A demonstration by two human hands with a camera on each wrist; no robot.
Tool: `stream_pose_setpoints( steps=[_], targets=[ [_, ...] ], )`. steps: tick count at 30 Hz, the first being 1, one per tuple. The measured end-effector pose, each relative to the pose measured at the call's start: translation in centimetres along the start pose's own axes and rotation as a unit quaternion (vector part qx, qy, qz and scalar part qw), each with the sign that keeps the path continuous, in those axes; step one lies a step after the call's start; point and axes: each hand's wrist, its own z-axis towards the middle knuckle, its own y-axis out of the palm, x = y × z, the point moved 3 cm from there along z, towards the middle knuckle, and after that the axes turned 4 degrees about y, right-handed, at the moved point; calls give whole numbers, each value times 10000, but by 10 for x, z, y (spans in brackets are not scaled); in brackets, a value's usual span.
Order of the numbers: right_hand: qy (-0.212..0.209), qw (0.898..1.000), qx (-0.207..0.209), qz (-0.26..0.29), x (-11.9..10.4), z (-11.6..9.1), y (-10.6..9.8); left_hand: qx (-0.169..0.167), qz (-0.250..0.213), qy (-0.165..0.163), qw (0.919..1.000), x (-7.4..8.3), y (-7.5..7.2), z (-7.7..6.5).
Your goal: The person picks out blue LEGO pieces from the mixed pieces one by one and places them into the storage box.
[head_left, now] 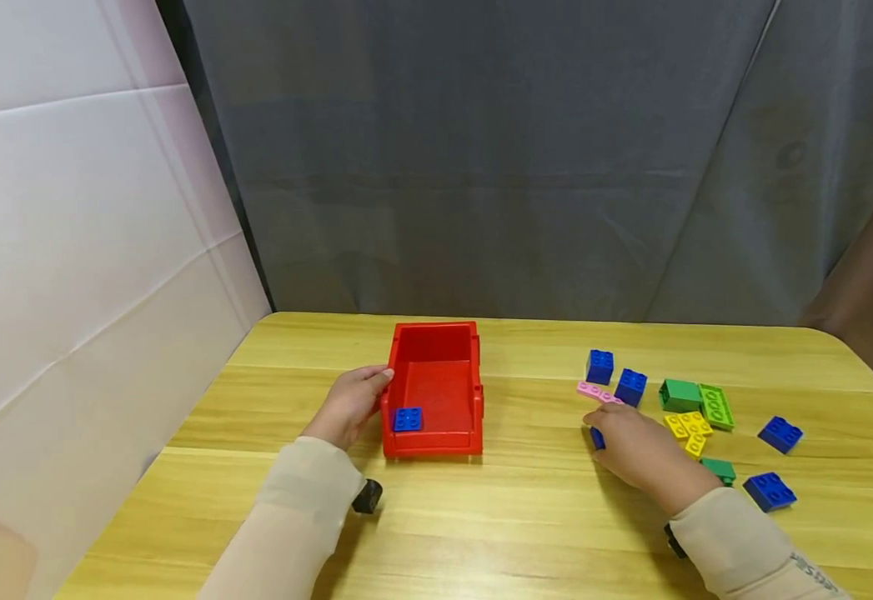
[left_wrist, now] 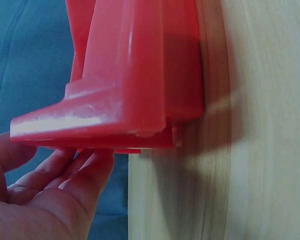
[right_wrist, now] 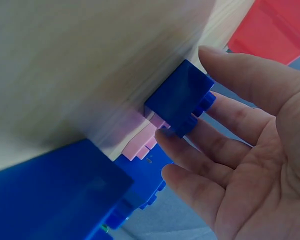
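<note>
My left hand (head_left: 351,404) grips the near left rim of a red bin (head_left: 436,444), thumb on top; the left wrist view shows its fingers reaching under the rim of the bin (left_wrist: 140,65). Inside the bin, near its front left corner, lies a blue brick (head_left: 408,419). At the right, my right hand (head_left: 640,450) is bent around another blue brick (head_left: 597,438), mostly covered in the head view. In the right wrist view, thumb and fingertips pinch this blue brick (right_wrist: 177,95). Just beyond it lies a pink brick (head_left: 592,391).
Two blue bricks (head_left: 599,367) stand behind the pink one. Green bricks (head_left: 680,396), a lime brick (head_left: 717,406) and yellow bricks (head_left: 687,427) lie right of the right hand. Farther right are two more blue bricks (head_left: 770,491). A grey curtain (head_left: 444,167) hangs behind the wooden table (head_left: 526,517).
</note>
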Motion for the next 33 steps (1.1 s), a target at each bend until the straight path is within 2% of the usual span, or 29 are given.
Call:
stream_pose_setpoints(
  steps=[6,13,33],
  targets=[
    [137,9998,-162,-36,2,2,1,-28,-26,49,10000,0,-1,-1],
    [114,9997,-199,-93,2,3,0,-10,4,115,9999,0,-2,-1],
    [178,9993,-321,-43,0,6,-3,38,422,278,9987,2,2,-1]
  ],
)
